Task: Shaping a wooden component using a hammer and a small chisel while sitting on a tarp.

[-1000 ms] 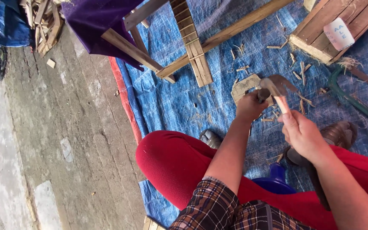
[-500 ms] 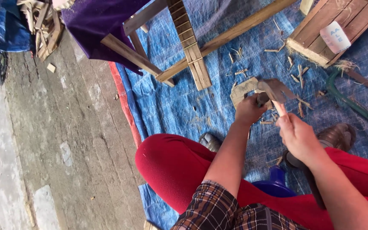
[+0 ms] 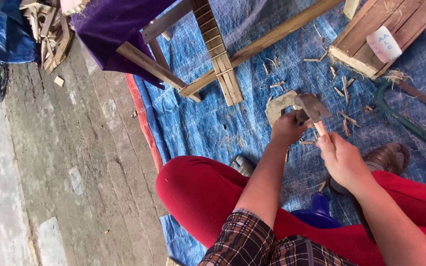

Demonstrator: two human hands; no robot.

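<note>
I sit on a blue tarp (image 3: 213,123) spread over a rough concrete floor (image 3: 50,162), chips of wood scattered all around. My right hand (image 3: 343,160) has its fingers clamped around the handle of a hammer (image 3: 312,106), whose dark head is raised just above a small pale piece of wood (image 3: 279,106) lying on the tarp in front of my knees. My left hand (image 3: 286,129) is closed on the near edge of that piece, fingers together, steadying it; I cannot tell whether they pinch a nail. It looks like the striking step, and a clean blow would call for keeping my left fingers out from under the head. Beyond it lies a wooden frame (image 3: 218,59) half under purple cloth (image 3: 114,29); to the far right sits a slatted crate (image 3: 385,34), with a green tool (image 3: 405,120) nearer.
</note>
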